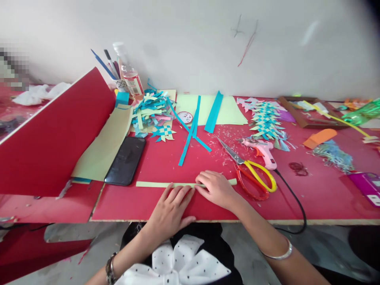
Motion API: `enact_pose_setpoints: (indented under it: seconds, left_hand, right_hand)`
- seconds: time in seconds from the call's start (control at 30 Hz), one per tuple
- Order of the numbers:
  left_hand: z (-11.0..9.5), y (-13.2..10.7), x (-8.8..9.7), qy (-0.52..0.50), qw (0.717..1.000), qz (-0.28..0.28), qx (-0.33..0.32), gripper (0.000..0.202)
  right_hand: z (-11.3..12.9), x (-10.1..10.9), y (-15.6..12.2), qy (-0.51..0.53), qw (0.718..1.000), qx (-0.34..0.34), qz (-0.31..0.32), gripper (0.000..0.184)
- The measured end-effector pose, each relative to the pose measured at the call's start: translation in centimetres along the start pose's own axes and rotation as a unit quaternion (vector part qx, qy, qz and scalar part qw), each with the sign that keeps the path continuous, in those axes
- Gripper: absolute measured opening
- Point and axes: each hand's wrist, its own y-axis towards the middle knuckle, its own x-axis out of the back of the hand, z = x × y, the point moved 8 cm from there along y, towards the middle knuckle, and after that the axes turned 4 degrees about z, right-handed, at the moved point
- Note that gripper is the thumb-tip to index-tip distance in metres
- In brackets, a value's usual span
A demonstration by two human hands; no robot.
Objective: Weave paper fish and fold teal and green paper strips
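Note:
A long pale green paper strip point(154, 184) lies flat and level near the table's front edge. My left hand point(173, 204) rests on its middle, fingers stretched out and thumb apart. Just to the right, my right hand point(215, 188) has its fingers bent and pinched at the strip, the thumb side close to my left fingertips. Part of the strip is hidden under both hands. Beyond them lie loose blue paper strips point(190, 136) and a wider folded blue strip point(214, 113). Scissors point(252, 170) with red and yellow handles lie right of my right hand.
A pink glue gun point(263, 152) with a black cord sits behind the scissors. Left are a phone point(126, 160) and a leaning red board point(62, 134). Cut strips point(154, 109) heap by a bottle point(130, 75). A woven paper piece point(265, 120) lies back right.

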Motion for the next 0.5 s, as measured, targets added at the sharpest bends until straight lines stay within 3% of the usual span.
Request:
enact_pose_setpoints:
  seconds: [0.27, 0.5]
  left_hand:
    - [0.1, 0.0, -0.5, 0.008, 0.999, 0.010, 0.042, 0.061]
    - [1.2, 0.2, 0.6, -0.020, 0.997, 0.006, 0.077, 0.056]
  right_hand:
    - [0.0, -0.2, 0.3, -0.022, 1.000, 0.000, 0.015, 0.015]
    - [0.0, -0.1, 0.6, -0.032, 0.999, 0.001, 0.026, 0.014]
